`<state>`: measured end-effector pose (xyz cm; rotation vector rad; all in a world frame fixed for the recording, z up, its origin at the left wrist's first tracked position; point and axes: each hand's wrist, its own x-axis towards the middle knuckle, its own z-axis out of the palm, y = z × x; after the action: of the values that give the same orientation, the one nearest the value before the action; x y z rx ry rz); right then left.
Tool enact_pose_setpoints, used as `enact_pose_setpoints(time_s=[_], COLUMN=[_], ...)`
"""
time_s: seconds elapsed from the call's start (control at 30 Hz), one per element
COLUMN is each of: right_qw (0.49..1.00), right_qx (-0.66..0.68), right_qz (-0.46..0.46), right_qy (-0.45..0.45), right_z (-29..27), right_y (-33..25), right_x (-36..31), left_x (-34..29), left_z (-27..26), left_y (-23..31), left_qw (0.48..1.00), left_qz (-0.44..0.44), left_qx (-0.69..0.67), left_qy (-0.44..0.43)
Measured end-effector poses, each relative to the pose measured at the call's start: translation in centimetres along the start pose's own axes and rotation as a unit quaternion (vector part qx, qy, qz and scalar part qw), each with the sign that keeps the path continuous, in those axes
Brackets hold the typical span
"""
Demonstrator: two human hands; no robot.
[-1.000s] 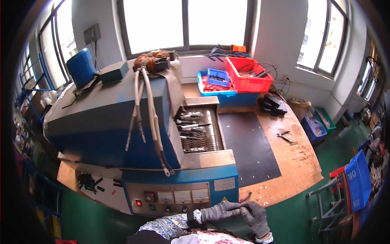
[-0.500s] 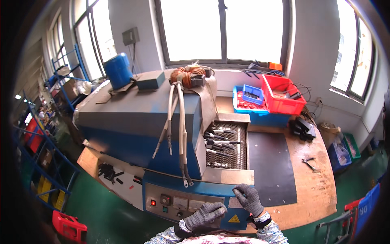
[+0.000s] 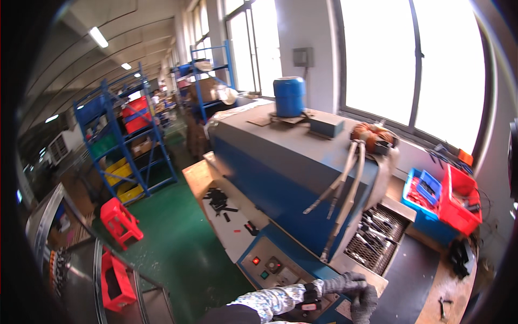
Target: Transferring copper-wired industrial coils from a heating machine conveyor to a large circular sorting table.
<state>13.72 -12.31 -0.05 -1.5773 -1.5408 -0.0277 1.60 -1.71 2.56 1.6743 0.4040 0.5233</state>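
The left arm comes in from the bottom edge and slants up to the right, in a flowery sleeve [image 3: 270, 301] with a black band [image 3: 311, 294] at the wrist. The left hand [image 3: 341, 283] wears a gray glove and is over the front of the big blue machine [image 3: 286, 189], pointing right. The right hand [image 3: 364, 306], gloved in gray too, is bent just below its tips, and the two seem to touch. I cannot tell if the fingers are wide or narrow, or if they hold anything.

The bottom edge cuts off the right hand, so its arm is out of sight. The left arm hides part of the panel [image 3: 272, 264] with the red light [image 3: 256, 261]. Up and to the right of the hands, dark and white pieces [image 3: 376, 229] lie on the wire mesh belt [image 3: 372, 263]. They look blurry and hard to tell apart.

Cables [image 3: 353, 189] hang from the copper coil [image 3: 373, 136] down the machine, left of the belt. Right of the belt, a black sheet [image 3: 410, 286] lies on the tabletop [image 3: 453, 294], with pliers [image 3: 442, 306] farther right. A red bin [image 3: 458, 215] and a blue bin [image 3: 434, 225] crowd together past the belt. Far left, a red stool [image 3: 120, 222] stands on the green floor [image 3: 189, 270].
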Motion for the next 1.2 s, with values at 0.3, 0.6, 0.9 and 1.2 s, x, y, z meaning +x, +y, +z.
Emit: enact_pose_setpoints(time_s=[0.3, 0.6, 0.9, 1.2], right_qw=[0.986, 0.997, 0.996, 0.998], right_qx=[0.103, -0.010, -0.017, -0.011], right_qz=[0.088, 0.034, 0.020, -0.013], right_qy=[-0.092, -0.069, -0.086, -0.053], right_z=[-1.2, -1.5, -1.9, -1.5], right_y=[-1.4, -3.1, -3.2, -3.4], right_x=[1.2, 2.8, 3.0, 2.5], left_x=[-8.6, -25.2, -28.5, -31.8], left_z=[-1.6, -6.3, -5.8, -4.3], left_y=[1.6, 1.5, 1.7, 1.9], left_qw=[0.989, 0.961, 0.958, 0.957], left_qz=[0.045, -0.157, -0.209, -0.254], left_qx=[0.112, 0.157, 0.125, 0.102], left_qy=[-0.084, -0.166, -0.151, -0.091])
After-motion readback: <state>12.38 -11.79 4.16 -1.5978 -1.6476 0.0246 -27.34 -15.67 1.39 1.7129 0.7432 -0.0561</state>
